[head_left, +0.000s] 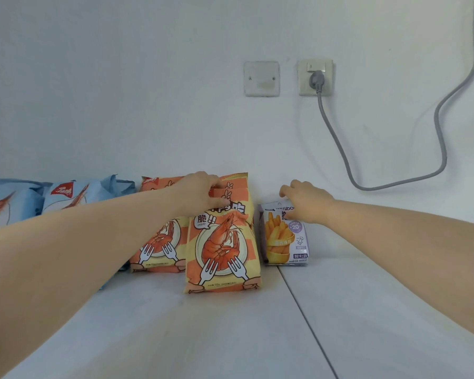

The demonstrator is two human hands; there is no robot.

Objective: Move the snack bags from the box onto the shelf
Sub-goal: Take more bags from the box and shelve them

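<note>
We are at the placing step: both bags stand upright on the white shelf (367, 310) and only need settling. Our left hand (200, 191) pinches the top seam of the front orange prawn-cracker bag (222, 242), thumb in front and fingers curled over the edge. Our right hand (307, 201) is curled over the top of the purple potato-stick pouch (285, 236), just right of centre. Next, we judge, both hands let go gently so neither bag tips, then go back to the box, which is out of view. The front orange bag touches a second orange bag (159, 242) behind it. Blue prawn-cracker bags (74, 195) crowd the left edge, so free room lies to the right. Above, a wall socket (315, 77) feeds a grey cable (394, 184) that loops low along the wall, close to where later bags would lean.
</note>
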